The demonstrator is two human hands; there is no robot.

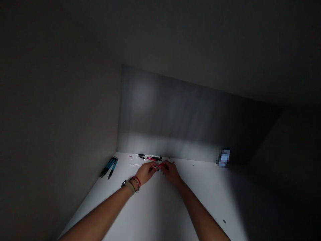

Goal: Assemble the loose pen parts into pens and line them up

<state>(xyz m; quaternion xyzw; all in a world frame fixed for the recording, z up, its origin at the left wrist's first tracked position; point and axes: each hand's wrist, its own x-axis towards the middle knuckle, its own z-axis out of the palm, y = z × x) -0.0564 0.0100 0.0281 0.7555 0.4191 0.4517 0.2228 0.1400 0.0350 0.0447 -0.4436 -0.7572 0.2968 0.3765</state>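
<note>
Near the back of the white table, my left hand [145, 172] and my right hand [171, 171] come close together over a slim red pen [161, 165]. The fingers of my left hand pinch its left end, where a thin dark or metallic part shows. My right hand's fingers close around the red part, and a bit of red sticks out past them. Whether it is one piece or two parts meeting is too small to tell. Just behind my hands lie loose black pen parts [141, 157] and a red piece [151, 158].
Several blue and black pens [109, 168] lie at the table's left edge. A blurred, lit phone-like object [224, 158] is at the back right. A grey panel [165, 113] rises behind the white table [140, 214]. A small dark spot [224, 221] is at the right front.
</note>
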